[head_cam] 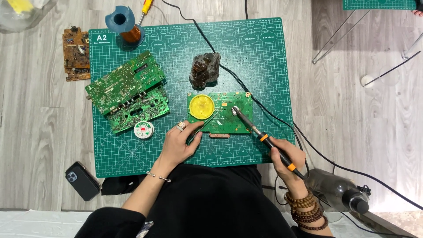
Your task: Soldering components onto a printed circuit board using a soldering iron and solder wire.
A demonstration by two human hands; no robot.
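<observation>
Black-clothed lap at the near edge, both forearms reaching out over it. Right hand [288, 156], wooden bead bracelets on the wrist, has its grip wrapped tight round a soldering iron [264, 137] with black and orange handle; the tip slants up-left and touches the small green circuit board [222, 113]. Left hand [179, 143], ring on one finger and thin bangle at the wrist, pinches a thin solder wire [210, 120] between thumb and fingertips, its end running up to that same board. Board lies near the middle of the green cutting mat [260, 57], a round yellow disc [201, 106] on its left part.

Black phone [82, 180] lies on the wood-grain surface [39, 132] off the mat's near-left corner. Dark bottle [339, 190] lies on its side off the near-right corner, just beside the right wrist. Black cords cross the mat's right edge.

Small round solder tin [144, 130], white with green and red, sits left of the left hand. Past it, two larger green boards [128, 90] stacked and tilted by the mat's left edge. Dark lumpy rosin-like chunk [205, 69] just beyond the small board. At the far-left corner a blue-ended spool of copper wire [125, 24], with a yellow-handled screwdriver [145, 8] beside it. Brown circuit board [76, 53] lies off the mat, on the left.
</observation>
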